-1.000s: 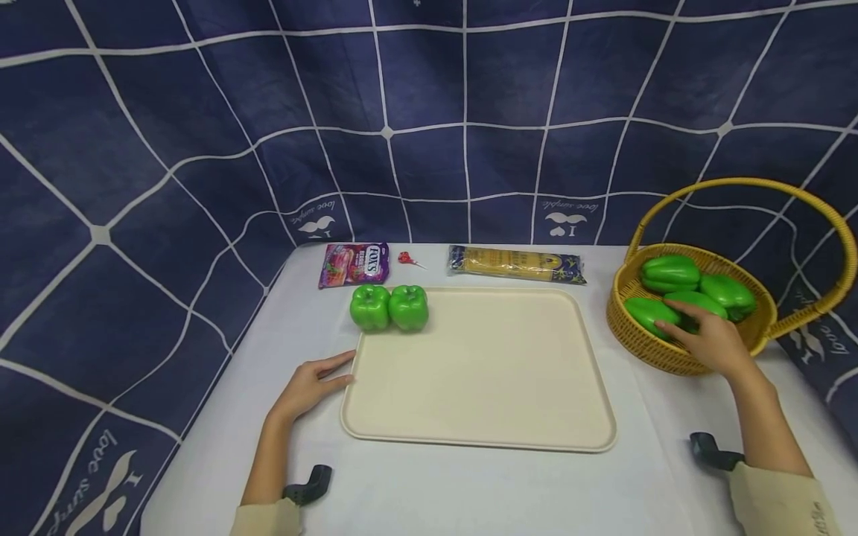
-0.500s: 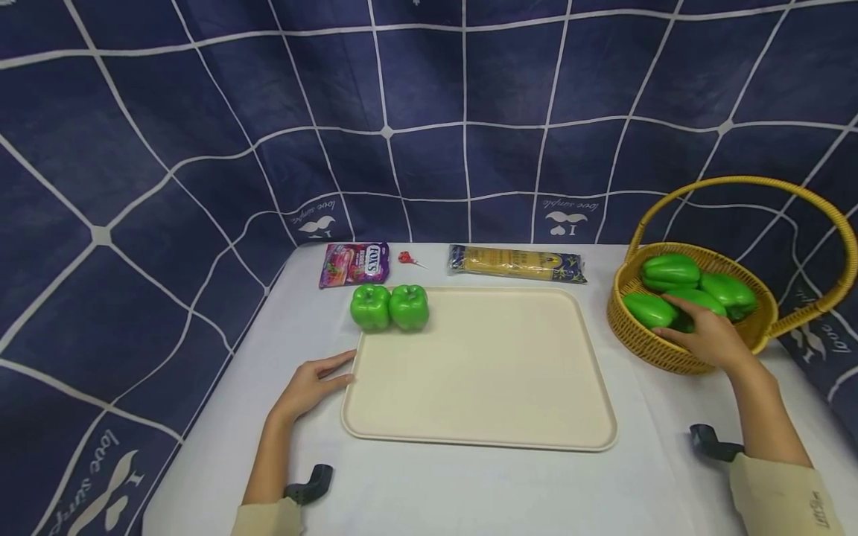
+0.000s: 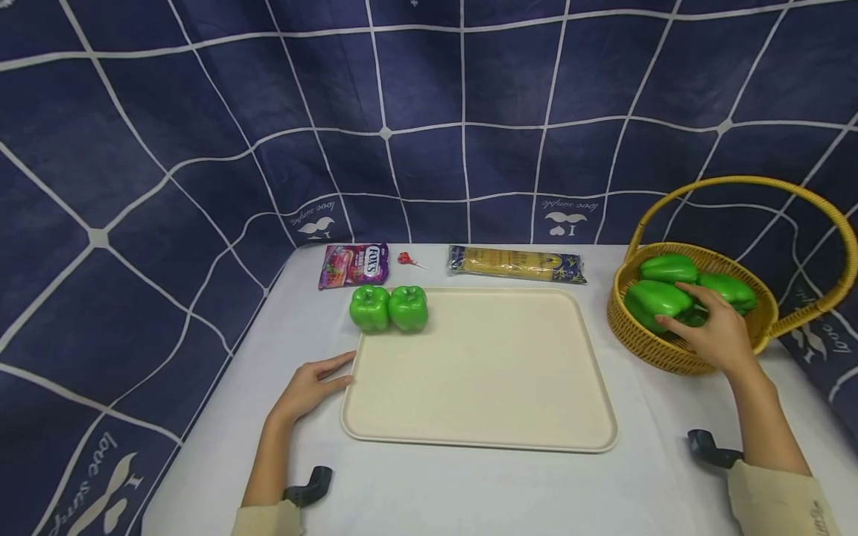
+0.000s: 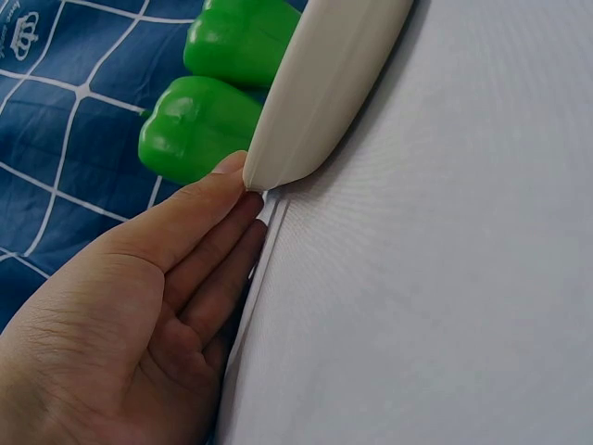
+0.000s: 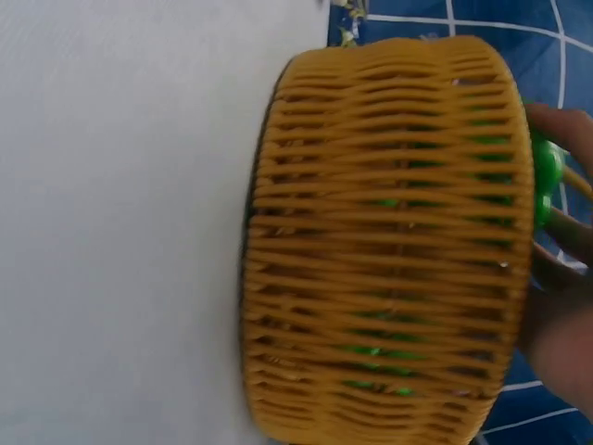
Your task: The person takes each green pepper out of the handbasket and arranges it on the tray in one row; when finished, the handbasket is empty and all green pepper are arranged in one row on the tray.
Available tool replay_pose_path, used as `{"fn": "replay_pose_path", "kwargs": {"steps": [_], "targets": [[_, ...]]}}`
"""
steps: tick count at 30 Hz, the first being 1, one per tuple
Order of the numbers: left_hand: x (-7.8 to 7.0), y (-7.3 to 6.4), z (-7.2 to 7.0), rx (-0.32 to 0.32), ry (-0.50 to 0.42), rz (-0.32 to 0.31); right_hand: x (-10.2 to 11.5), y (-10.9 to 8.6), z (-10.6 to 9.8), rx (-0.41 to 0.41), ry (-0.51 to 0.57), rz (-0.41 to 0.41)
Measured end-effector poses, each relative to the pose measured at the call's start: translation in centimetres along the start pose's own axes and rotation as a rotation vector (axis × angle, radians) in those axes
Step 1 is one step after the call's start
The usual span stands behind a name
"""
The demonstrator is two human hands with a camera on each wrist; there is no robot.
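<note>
My left hand [image 3: 306,388] rests by the cream tray [image 3: 469,372], its straight fingers and thumb touching the left edge. In the left wrist view the thumb tip lies right at the tray's rim [image 4: 320,93]. Over at the wicker basket [image 3: 643,352], my right hand [image 3: 722,331] grips a green bell pepper [image 3: 660,299] between thumb and fingers, lifted a little above the others inside. Other green peppers [image 3: 669,268] lie behind and beneath it. From the right wrist the basket wall [image 5: 389,241] hides most of the peppers, and part of the hand [image 5: 565,315] shows behind its rim.
Two green peppers [image 3: 408,308] stand side by side at the tray's back left corner. Behind the tray lie a purple Fox's candy bag [image 3: 354,265], a red lollipop [image 3: 405,258] and a pack of spaghetti [image 3: 516,264]. The basket's tall handle [image 3: 751,181] arches over its far side.
My right hand has taken hold of a green pepper in the basket and raised it slightly, over the pepper at the left. The left hand and the tray have stayed put.
</note>
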State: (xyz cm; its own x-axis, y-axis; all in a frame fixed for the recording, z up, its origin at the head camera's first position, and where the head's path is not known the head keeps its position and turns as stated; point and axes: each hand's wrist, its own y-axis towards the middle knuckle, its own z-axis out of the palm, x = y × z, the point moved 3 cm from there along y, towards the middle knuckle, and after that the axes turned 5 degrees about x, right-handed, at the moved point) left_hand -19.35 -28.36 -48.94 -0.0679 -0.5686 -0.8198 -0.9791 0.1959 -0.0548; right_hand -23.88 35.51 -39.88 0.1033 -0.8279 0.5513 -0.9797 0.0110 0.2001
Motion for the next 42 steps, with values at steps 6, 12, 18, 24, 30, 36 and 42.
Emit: {"fn": "replay_pose_path", "kwargs": {"steps": [6, 12, 18, 24, 30, 36, 42], "targets": [[-0.1, -0.1, 0.0, -0.004, 0.002, 0.005, 2.5, -0.3, -0.8, -0.135, 0.090, -0.079], [0.0, -0.1, -0.1, -0.003, 0.003, 0.013, 5.9, -0.4, -0.6, -0.195, 0.188, -0.190], [0.2, 0.0, 0.0, -0.008, 0.007, 0.033, 9.2, 0.1, 0.5, -0.196, 0.261, -0.317], [0.2, 0.0, -0.1, -0.013, 0.018, 0.043, 11.6, 1.0, 2.4, -0.121, 0.276, -0.364], [0.3, 0.0, 0.0, 0.000, 0.011, 0.031, 14.0, 1.9, 5.0, -0.059, 0.237, -0.447], [0.3, 0.2, 0.0, -0.005, 0.013, 0.043, 16.4, 3.1, 7.6, 0.026, 0.188, -0.492], [0.1, 0.1, 0.0, -0.011, 0.036, 0.022, 18.7, 4.2, 10.7, 0.187, 0.153, -0.496]]}}
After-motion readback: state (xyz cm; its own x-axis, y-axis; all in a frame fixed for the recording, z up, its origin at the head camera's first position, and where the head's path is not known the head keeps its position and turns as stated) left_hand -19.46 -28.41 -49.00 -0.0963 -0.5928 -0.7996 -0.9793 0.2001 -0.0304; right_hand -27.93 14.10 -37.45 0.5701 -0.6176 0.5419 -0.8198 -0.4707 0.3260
